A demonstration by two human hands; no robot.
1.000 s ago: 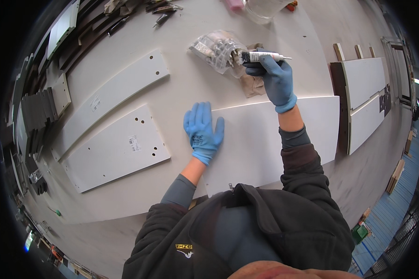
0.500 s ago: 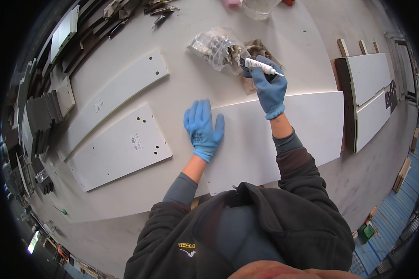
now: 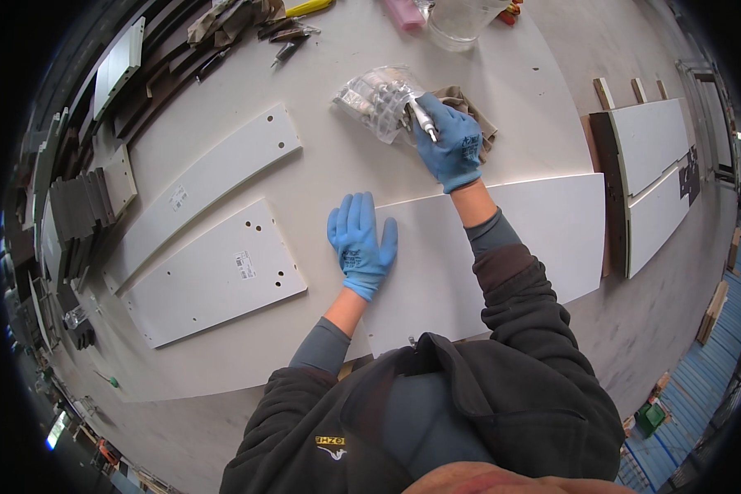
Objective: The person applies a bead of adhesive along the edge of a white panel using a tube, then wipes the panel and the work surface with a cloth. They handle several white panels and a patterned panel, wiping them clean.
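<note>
My left hand (image 3: 360, 247), in a blue glove, lies flat with fingers stretched out over the left edge of a large white panel (image 3: 519, 239). It holds nothing. Beyond the panel, my gloved right hand (image 3: 451, 146) is closed round a slim white tube (image 3: 422, 120) whose narrow nozzle points back toward me. That hand is at the mouth of a clear plastic container (image 3: 362, 97) lying on its side, filled with small tubes or similar pieces I cannot make out singly. A crumpled brown cloth (image 3: 482, 123) sits partly hidden behind the right hand.
Two white panels with holes and labels, one long (image 3: 210, 193) and one wider (image 3: 214, 280), lie to the left. Stacked panels (image 3: 654, 148) stand at the right. Dark tools (image 3: 288, 43), a pink block (image 3: 405, 12) and a clear tub (image 3: 461, 23) are at the far side.
My right hand has moved left and away from me with the tube, to the container's mouth. The tube's nozzle has swung from pointing right to pointing toward me. My left hand stays put.
</note>
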